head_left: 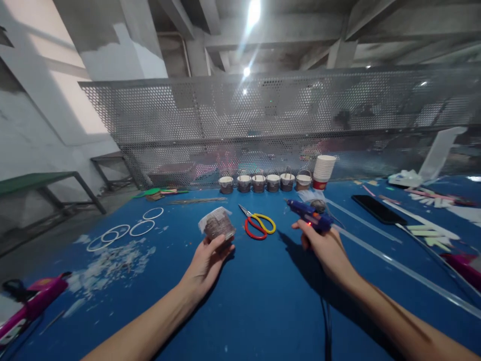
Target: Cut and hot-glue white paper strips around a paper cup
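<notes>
From my end, the wrapped cup (218, 225) sits in the left hand (205, 263), fingers and thumb clamped around its lower part; its axis tips away and leftward, with pale sheer material past the far end. I have the glue gun (310, 215) gripped in the right hand (326, 248), its nozzle aimed left and slightly away. The cup lies left of that nozzle, well apart, and the scissors (259, 225) rest on the surface (255, 306) between them. Beyond, I see a row of six small buckets (258, 186), pale inside; I cannot tell what they hold. Just right of them stand stacked paper cups (323, 172), nested, mostly white, red lowest. White rings (143, 228) lie off left.
</notes>
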Tool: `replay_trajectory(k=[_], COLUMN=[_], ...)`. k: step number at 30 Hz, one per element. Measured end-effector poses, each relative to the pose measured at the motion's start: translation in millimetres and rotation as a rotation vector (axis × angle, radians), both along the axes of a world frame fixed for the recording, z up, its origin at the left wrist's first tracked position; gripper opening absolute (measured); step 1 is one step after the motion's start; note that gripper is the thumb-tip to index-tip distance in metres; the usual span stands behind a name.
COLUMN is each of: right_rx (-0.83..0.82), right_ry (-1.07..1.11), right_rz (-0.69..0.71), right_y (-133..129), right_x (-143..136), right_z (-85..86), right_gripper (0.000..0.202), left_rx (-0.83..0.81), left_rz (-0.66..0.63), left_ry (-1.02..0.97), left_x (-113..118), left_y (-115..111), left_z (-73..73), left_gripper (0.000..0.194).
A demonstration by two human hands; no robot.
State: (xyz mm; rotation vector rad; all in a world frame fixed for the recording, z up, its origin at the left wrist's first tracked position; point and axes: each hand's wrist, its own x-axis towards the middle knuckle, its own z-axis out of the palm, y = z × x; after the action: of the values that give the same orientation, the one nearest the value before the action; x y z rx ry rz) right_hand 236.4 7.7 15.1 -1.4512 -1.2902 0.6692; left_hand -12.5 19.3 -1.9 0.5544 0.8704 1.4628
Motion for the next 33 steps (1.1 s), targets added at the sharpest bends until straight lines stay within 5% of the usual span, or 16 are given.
replay_trajectory(k=[9,17,20,28,33], right_rx=[0.247,0.294,0.223,-0.1,-0.216], right_ry=[0.07,-0.115,-0.21,-0.4,-0.471], right_rz=[-0.209,-0.276,-0.27,-0.108,-0.078], right_y=[49.3,92.8,109.0,117.1,119.4], right_x=[42.5,46.2,36.9,6.2,5.7], right_z=[37.8,62.1,52.1,-19.8,-30.0], right_gripper=[0.038,0.038,0.03,0.031,0.031], left_rx=[0.008,-0.025,-0.03,-0.032,-0.062], left_rz=[0.004,0.015,0.019,0.011,0.004], left_ry=[0.012,0.059,0.059,0.06,0.082], left_x=[0.4,-1.9,-3.3,-6.2,-6.0], left_y=[1.0,4.8,6.9,8.1,7.7], left_z=[6.0,8.8,7.9,4.8,6.9], left_gripper=[0.031,0.027,0.027,0.026,0.025])
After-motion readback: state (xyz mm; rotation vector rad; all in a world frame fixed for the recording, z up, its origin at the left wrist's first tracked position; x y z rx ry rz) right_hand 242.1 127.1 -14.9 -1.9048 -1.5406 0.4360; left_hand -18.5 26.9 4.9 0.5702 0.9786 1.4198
